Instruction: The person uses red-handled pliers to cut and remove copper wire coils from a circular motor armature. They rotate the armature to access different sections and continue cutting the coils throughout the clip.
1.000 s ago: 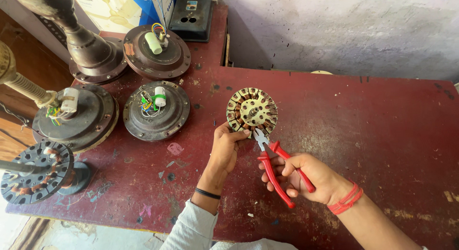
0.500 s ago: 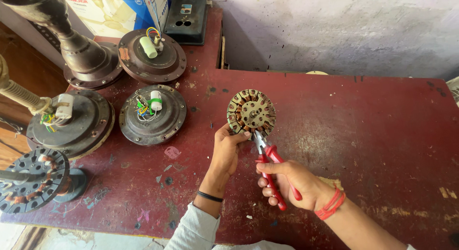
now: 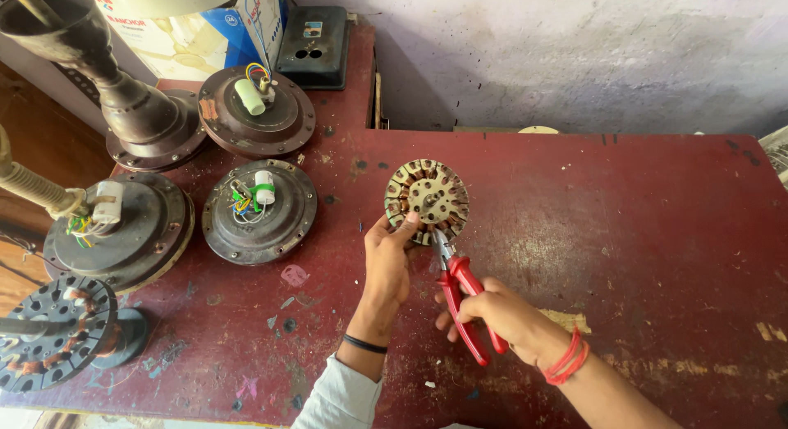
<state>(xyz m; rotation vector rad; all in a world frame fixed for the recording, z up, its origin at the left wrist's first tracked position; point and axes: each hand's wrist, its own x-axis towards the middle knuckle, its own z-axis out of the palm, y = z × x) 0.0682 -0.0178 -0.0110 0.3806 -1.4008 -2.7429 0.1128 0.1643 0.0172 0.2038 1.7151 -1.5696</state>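
Worn red table point(image 3: 640, 232) under you, paint chipped, grey plaster wall behind. Your left hand point(image 3: 387, 261) grips round fan stator point(image 3: 428, 201) by its lower edge, fingers curled behind it, thumb on front face, stator raised on edge near table middle. Your right hand point(image 3: 484, 310), just right of stator and below it, fingers closed round red-handled pliers point(image 3: 460, 293); tip touches stator's lower rim. Left of stator: dark fan motor housings point(image 3: 259, 211), wires on top.
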